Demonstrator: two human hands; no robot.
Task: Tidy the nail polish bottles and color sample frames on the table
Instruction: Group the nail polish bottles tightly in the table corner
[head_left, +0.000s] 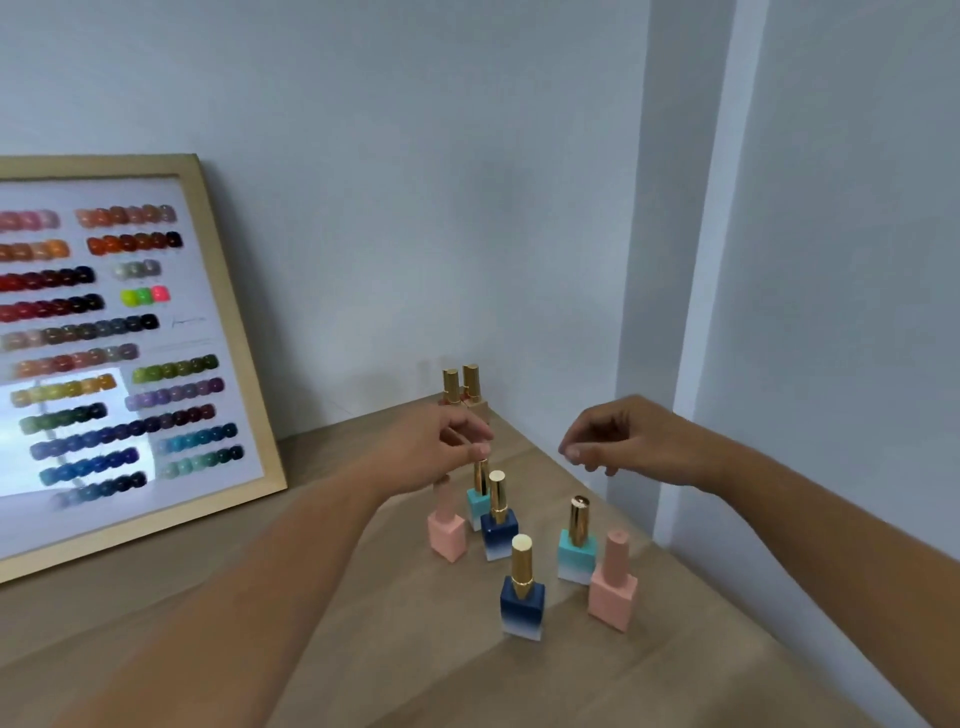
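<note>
Several nail polish bottles stand near the table's right corner. My left hand pinches the gold cap of a teal bottle at the back of the group. Around it stand a pink bottle, a dark blue bottle, a second dark blue bottle in front, a second teal bottle and a second pink bottle. Two gold-capped bottles sit in the far corner. My right hand hovers above the group, fingers curled with nothing in them.
A large wood-framed color sample frame leans against the wall on the left of the wooden table. The table's right edge runs close to the wall, just beyond the bottles.
</note>
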